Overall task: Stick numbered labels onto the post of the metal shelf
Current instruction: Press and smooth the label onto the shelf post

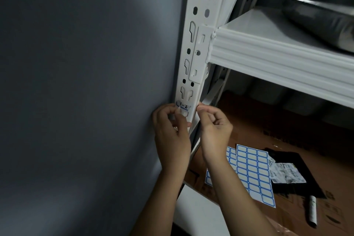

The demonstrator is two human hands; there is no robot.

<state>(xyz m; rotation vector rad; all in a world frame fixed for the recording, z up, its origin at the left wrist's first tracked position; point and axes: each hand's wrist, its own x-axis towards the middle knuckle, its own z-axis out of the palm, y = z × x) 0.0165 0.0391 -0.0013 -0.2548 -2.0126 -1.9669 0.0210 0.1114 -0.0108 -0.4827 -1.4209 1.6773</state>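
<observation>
A white slotted metal post (199,40) runs up the middle of the head view, beside a grey wall. A blue-bordered label (184,106) marked "1-2" lies across the post low down. My left hand (171,136) pinches the label's left end against the post. At the post's right edge, my right hand (214,124) has curled fingers and its thumb and fingertip touch the label's right end there. Sheets of blank blue-bordered labels (252,170) lie on the cardboard below.
A white shelf beam (277,63) juts right from the post, with a dark wrapped bundle (323,19) on the shelf. On the brown cardboard (287,140) below lie a black sheet (298,174), a printed packet (287,173) and a marker pen (312,210).
</observation>
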